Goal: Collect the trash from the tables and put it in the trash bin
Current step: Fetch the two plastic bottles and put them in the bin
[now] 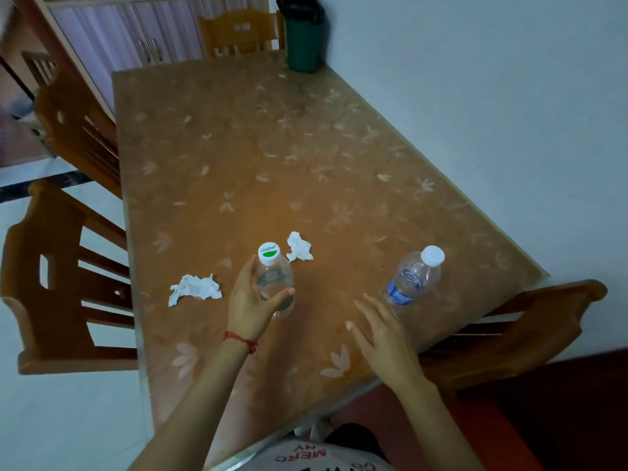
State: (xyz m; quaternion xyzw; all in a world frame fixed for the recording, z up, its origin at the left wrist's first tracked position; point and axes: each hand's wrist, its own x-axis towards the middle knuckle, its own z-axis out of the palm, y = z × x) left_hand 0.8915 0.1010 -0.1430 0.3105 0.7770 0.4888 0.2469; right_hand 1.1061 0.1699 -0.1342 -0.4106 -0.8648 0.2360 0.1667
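Note:
My left hand is wrapped around a clear plastic bottle with a white and green cap, which stands upright on the table. A second clear bottle with a blue label and white cap stands to the right. My right hand hovers just below and left of it, fingers spread, holding nothing. Two crumpled white tissues lie on the table: one left of my left hand, one just behind the held bottle. A dark green trash bin with a black liner stands at the table's far corner.
Wooden chairs surround the table: two on the left, one at the far end, one on the right. A white wall runs along the right side. Cabinets stand at the back left.

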